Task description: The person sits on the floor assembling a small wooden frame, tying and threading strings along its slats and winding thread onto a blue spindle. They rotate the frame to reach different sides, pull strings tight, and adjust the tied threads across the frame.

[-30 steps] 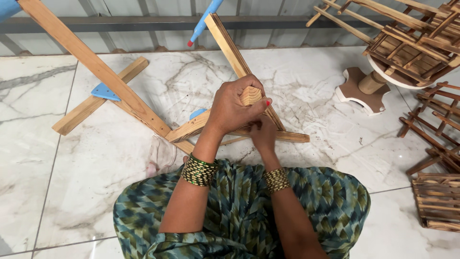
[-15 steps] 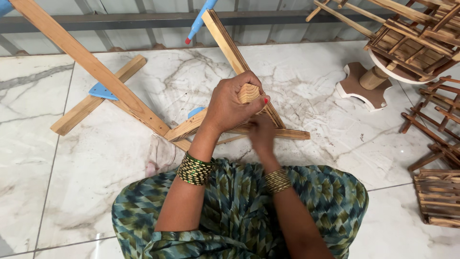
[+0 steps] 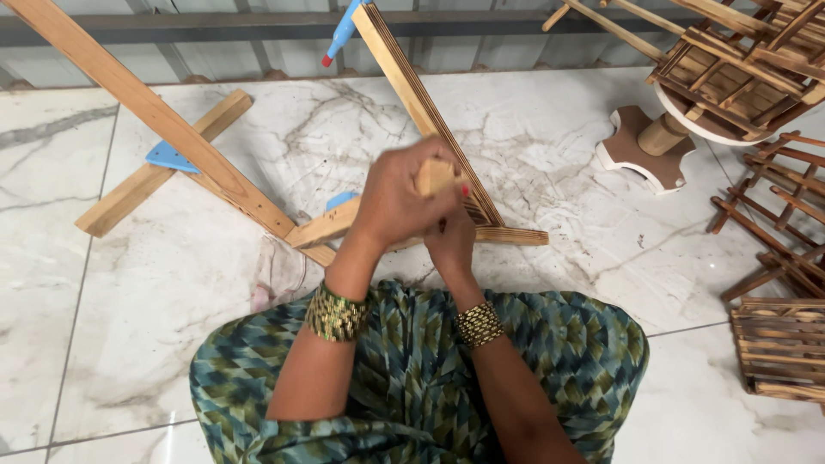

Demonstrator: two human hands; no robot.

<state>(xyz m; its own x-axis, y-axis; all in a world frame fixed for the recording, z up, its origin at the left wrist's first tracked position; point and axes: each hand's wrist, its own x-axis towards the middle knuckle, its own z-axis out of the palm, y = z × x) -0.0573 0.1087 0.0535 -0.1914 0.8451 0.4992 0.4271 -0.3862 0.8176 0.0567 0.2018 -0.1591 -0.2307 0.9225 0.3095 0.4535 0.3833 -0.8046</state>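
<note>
Since a second ago our left hand (image 3: pixel 397 199) has gone blurry, fist closed round a small wooden block (image 3: pixel 434 176) above the slatted wooden frame (image 3: pixel 430 112), right hand (image 3: pixel 451 241) curled beneath, contents unclear.

Slatted wooden racks (image 3: pixel 778 348), round stand (image 3: pixel 646 148)

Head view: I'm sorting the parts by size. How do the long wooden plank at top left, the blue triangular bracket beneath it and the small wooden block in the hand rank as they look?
1. Long wooden plank.
2. Blue triangular bracket.
3. Small wooden block in the left hand, mostly hidden and nearer the camera, so unsure.
</note>
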